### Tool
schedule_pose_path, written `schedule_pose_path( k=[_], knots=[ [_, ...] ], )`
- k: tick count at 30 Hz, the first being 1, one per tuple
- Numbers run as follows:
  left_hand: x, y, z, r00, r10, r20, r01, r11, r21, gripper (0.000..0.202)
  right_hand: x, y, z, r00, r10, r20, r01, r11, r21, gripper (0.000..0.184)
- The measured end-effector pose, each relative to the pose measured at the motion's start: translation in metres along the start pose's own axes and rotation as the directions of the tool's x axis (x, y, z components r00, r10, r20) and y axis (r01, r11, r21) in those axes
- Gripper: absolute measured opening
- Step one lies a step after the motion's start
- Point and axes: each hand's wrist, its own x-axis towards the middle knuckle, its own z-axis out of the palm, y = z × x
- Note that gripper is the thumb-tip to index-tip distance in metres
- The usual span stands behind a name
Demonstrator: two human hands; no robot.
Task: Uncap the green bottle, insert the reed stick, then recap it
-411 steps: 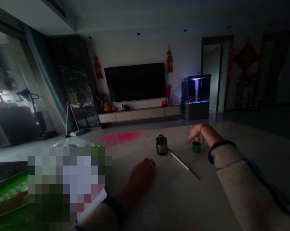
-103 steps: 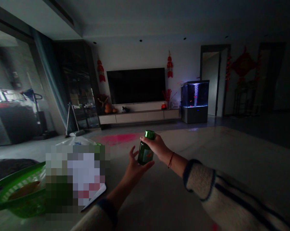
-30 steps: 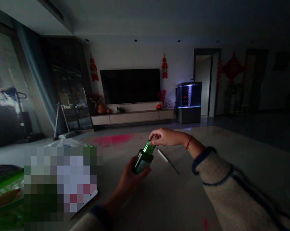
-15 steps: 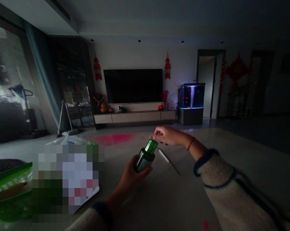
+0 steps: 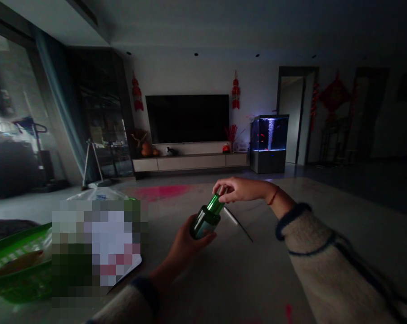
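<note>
A dark green bottle (image 5: 202, 221) with a pale label leans to the right in my left hand (image 5: 185, 243), whose fingers and thumb wrap round its body. On its top sits a shiny green cap (image 5: 215, 204). My right hand (image 5: 237, 190) reaches over from the right, with thumb and fingers closed round the upper end of the cap. Just beyond the bottle, a thin pen-like stick (image 5: 235, 220) with a white section and a dark end lies on the tabletop (image 5: 250, 279).
A green plastic basket (image 5: 24, 285) holding something brown stands at the left. Beside it are a blurred-out patch and a clear plastic bag (image 5: 98, 193). Pink stains (image 5: 163, 192) mark the far tabletop. Beyond stand a television (image 5: 188, 119) and a lit fish tank (image 5: 271, 135).
My right hand has lowered a little and its fingers have closed on the cap. The bottle has shifted slightly right in my left hand.
</note>
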Motion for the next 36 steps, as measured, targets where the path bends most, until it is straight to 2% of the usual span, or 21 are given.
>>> schedule_pose_path(
  k=[3, 5, 8, 10, 12, 17, 19, 23, 26, 28, 30, 32, 34, 36],
  knots=[
    [0.0, 0.0, 0.001, 1.0, -0.015, 0.003, 0.015, 1.0, 0.0, 0.052, -0.004, -0.001, -0.001, 0.995, -0.097, 0.028, 0.096, 0.995, 0.033, 0.034],
    [0.0, 0.0, 0.002, 1.0, -0.021, 0.004, 0.021, 1.0, -0.001, 0.053, -0.004, -0.001, 0.0, 0.994, -0.105, 0.003, 0.105, 0.993, 0.052, 0.046],
    [0.0, -0.001, 0.003, 1.0, -0.013, -0.003, 0.013, 1.0, -0.002, 0.053, 0.0, 0.0, 0.003, 0.997, 0.035, -0.067, -0.033, 0.999, 0.033, 0.055],
    [-0.001, -0.002, 0.003, 1.0, -0.003, -0.001, 0.003, 1.0, 0.0, 0.052, 0.003, 0.001, 0.005, 0.99, 0.13, -0.061, -0.128, 0.991, 0.031, 0.049],
    [-0.001, -0.002, 0.003, 1.0, 0.0, 0.008, 0.0, 1.0, -0.003, 0.053, 0.005, 0.002, 0.006, 0.988, 0.151, -0.017, -0.15, 0.988, 0.024, 0.043],
    [-0.001, -0.003, 0.003, 1.0, -0.021, 0.009, 0.021, 1.0, 0.023, 0.054, 0.001, 0.001, 0.002, 1.0, -0.01, 0.015, 0.011, 0.999, -0.041, 0.05],
    [-0.001, -0.003, 0.003, 1.0, -0.016, 0.006, 0.016, 1.0, 0.024, 0.054, -0.002, 0.0, 0.0, 0.999, -0.032, 0.037, 0.035, 0.997, -0.066, 0.051],
    [-0.002, -0.002, 0.003, 1.0, -0.012, 0.025, 0.012, 1.0, 0.003, 0.053, -0.003, -0.005, 0.0, 0.997, 0.076, 0.027, -0.072, 0.987, -0.147, 0.053],
    [-0.003, -0.003, 0.002, 0.999, -0.006, 0.044, 0.006, 1.0, 0.008, 0.054, -0.002, -0.007, 0.002, 0.975, 0.22, 0.045, -0.214, 0.97, -0.115, 0.047],
    [-0.003, -0.005, 0.002, 0.999, 0.002, 0.054, -0.003, 1.0, 0.023, 0.055, -0.001, -0.007, 0.003, 0.959, 0.274, 0.071, -0.264, 0.956, -0.129, 0.043],
    [-0.003, -0.006, 0.002, 0.999, 0.006, 0.052, -0.009, 0.999, 0.04, 0.055, -0.001, -0.007, 0.003, 0.968, 0.236, 0.083, -0.219, 0.959, -0.18, 0.037],
    [-0.003, -0.008, 0.002, 0.999, 0.015, 0.049, -0.017, 0.999, 0.046, 0.055, -0.002, -0.008, 0.003, 0.988, 0.138, 0.073, -0.117, 0.963, -0.244, 0.033],
    [-0.003, -0.01, 0.003, 0.998, 0.023, 0.052, -0.026, 0.999, 0.041, 0.054, -0.004, -0.009, 0.003, 0.996, 0.072, 0.055, -0.052, 0.951, -0.305, 0.038],
    [-0.003, -0.011, 0.003, 0.997, 0.036, 0.062, -0.038, 0.999, 0.028, 0.053, -0.005, -0.011, 0.004, 0.997, 0.061, 0.047, -0.042, 0.942, -0.332, 0.044]
  ],
)
